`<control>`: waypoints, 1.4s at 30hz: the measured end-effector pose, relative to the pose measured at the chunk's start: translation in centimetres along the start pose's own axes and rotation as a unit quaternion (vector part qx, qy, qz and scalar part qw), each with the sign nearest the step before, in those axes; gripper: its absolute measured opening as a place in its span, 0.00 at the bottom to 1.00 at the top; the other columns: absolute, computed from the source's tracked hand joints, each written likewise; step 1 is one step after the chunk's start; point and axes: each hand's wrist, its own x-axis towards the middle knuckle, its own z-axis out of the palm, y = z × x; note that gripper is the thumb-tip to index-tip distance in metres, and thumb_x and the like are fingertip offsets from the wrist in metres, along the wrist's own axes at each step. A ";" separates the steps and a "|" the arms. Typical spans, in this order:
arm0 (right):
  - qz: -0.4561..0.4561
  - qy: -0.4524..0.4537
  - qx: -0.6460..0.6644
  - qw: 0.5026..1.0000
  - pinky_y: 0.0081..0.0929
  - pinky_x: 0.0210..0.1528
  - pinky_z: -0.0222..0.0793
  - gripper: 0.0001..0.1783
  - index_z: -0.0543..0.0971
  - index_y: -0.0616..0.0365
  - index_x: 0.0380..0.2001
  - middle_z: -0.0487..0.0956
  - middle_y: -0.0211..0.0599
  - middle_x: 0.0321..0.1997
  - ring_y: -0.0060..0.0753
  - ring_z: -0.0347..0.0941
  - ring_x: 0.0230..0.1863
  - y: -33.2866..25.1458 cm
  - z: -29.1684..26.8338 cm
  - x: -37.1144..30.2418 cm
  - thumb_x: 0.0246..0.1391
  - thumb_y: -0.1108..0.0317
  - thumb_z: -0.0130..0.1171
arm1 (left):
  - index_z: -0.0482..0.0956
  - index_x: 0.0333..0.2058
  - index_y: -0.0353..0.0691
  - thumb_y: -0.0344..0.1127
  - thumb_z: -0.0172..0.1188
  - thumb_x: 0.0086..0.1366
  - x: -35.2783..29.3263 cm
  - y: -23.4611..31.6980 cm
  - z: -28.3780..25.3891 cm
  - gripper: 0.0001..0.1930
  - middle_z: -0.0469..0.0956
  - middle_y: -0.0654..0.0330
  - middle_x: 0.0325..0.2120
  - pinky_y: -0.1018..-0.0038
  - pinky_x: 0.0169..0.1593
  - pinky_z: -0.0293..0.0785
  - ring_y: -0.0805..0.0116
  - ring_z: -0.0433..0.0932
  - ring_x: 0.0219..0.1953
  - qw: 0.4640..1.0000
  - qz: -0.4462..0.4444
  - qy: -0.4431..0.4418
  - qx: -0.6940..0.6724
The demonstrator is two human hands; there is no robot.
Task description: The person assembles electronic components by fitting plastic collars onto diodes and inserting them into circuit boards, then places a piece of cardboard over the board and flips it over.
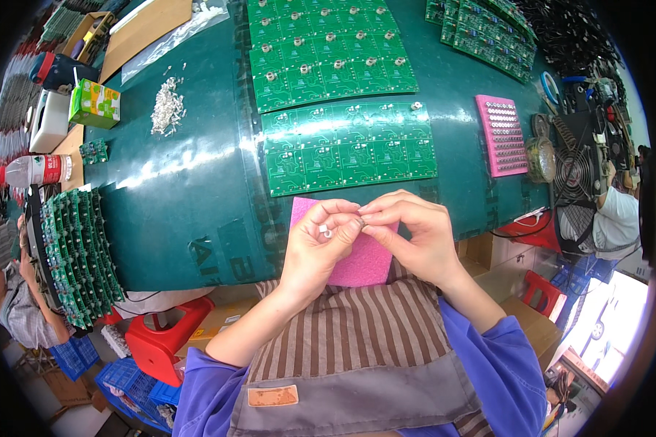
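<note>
Close to the table's near edge, my left hand (315, 246) and my right hand (418, 234) meet at the fingertips. Both are pinched around something tiny and greyish, too small to name. A small white part (325, 231) sits in the curled fingers of my left hand. Under the hands lies a pink foam sheet (364, 264). Just beyond is a green circuit board panel (353, 162), with one small round metal component (416, 106) at its far right corner. Behind it, another green panel (328, 80) carries rows of similar components.
A pink foam block (509, 162) with rows of small round parts stands at right, beside a tape roll (540, 162). At left are a pile of white parts (168, 109), a drink carton (95, 104), a bottle (38, 170) and stacked boards (76, 255). Co-workers sit on both sides.
</note>
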 end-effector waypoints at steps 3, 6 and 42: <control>-0.008 -0.019 -0.024 0.999 0.25 0.38 0.72 0.05 0.79 0.61 0.27 0.80 0.37 0.31 0.31 0.77 0.35 -0.1 -0.2 0.4 0.43 0.79 0.62 | 0.72 0.42 0.36 0.31 0.57 0.62 0.0 0.1 -0.2 0.11 0.75 0.66 0.29 0.88 0.24 0.56 0.87 0.61 0.22 1.000 -0.020 0.003 -0.003; -0.043 -0.021 -0.066 0.997 0.25 0.36 0.72 0.05 0.79 0.60 0.27 0.80 0.37 0.30 0.30 0.77 0.34 0.2 -1.0 1.9 0.42 0.79 0.62 | 0.71 0.44 0.36 0.32 0.55 0.63 0.2 0.1 -0.1 0.12 0.76 0.63 0.32 0.87 0.24 0.57 0.87 0.60 0.21 1.000 -0.029 0.000 -0.007; -0.037 0.004 -0.283 0.958 0.25 0.34 0.71 0.06 0.78 0.62 0.29 0.80 0.39 0.27 0.32 0.77 0.29 3.9 -6.0 11.6 0.46 0.71 0.60 | 0.63 0.45 0.36 0.38 0.38 0.67 0.6 -0.3 -1.3 0.14 0.74 0.51 0.34 0.79 0.28 0.60 0.76 0.63 0.24 0.991 -0.006 -0.052 -0.127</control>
